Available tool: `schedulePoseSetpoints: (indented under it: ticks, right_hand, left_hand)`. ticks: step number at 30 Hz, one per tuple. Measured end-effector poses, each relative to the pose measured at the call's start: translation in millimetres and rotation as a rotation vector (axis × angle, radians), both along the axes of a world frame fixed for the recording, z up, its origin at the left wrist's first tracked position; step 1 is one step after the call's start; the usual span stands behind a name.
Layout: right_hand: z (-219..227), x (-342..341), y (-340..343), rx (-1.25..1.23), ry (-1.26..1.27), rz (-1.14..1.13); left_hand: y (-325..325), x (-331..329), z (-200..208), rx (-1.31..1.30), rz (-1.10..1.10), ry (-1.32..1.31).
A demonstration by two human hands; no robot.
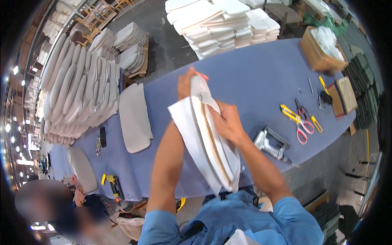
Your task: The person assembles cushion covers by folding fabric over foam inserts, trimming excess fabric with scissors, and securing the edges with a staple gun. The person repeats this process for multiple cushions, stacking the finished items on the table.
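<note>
A padded chair-seat cushion point(199, 86) in pale grey fabric stands on edge over the table in front of me. Its open side shows white fabric flaps and a tan board edge point(210, 141) between layers. A flat white sheet point(182, 118) sticks out on its left. At the far end, my left hand point(185, 85) is wrapped round the cushion, its fingers partly hidden behind it. My right hand point(228, 122) grips a fabric flap point(210, 102) on the cushion's right side, thumb and fingers closed on it.
On the blue-covered table point(245, 77) lie a staple gun point(271, 143), scissors point(302, 128), yellow cutters point(289, 113) and a flat grey cushion point(134, 118). Cushion stacks point(77, 81) stand left, white pads point(216, 24) beyond, a box of stuffing point(320, 53) far right. A co-worker point(81, 216) is lower left.
</note>
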State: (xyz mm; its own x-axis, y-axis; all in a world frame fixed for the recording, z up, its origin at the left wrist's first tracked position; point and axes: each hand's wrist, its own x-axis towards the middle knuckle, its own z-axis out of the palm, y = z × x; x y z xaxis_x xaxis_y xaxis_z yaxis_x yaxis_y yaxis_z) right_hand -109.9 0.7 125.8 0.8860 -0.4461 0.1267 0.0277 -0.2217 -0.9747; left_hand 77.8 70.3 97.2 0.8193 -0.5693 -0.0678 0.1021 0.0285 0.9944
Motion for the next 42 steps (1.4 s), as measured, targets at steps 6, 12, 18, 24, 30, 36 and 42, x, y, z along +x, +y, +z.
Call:
schedulePoseSetpoints:
  ticks: [6,12,18,24,30,36,42]
  right_hand:
    - [-98.9,1.1,-34.4,0.048,0.127,-0.072]
    - [-138.3,-4.4,-68.4,0.186,0.135,-0.172]
    - [-124.1,14.8,-57.2,0.263,0.124,-0.102]
    - [-134.3,32.5,-100.7,0.178,0.109,0.113]
    - [-148.3,61.5,-120.0,0.385,0.097,0.168]
    - [-165.2,60.2,-113.1,0.673,0.103,0.192]
    - [-154.7,57.5,-118.1,0.615,0.112,0.173]
  left_hand:
    - [-30.1,-21.6,-149.6,0.245,0.015,0.019]
    - [-56.1,-34.3,-133.3,0.494,-0.010,-0.184]
    - [-38.4,-25.3,-90.9,0.216,-0.034,0.298]
    - [-27.3,-52.0,-48.4,0.431,-0.155,-0.011]
    - [-37.4,-67.9,-30.9,0.773,-0.155,-0.554]
    - [-54.6,-75.5,-30.9,0.879,-0.105,-0.846]
    - [-62.5,-77.1,-24.5,0.913,-0.120,-0.900]
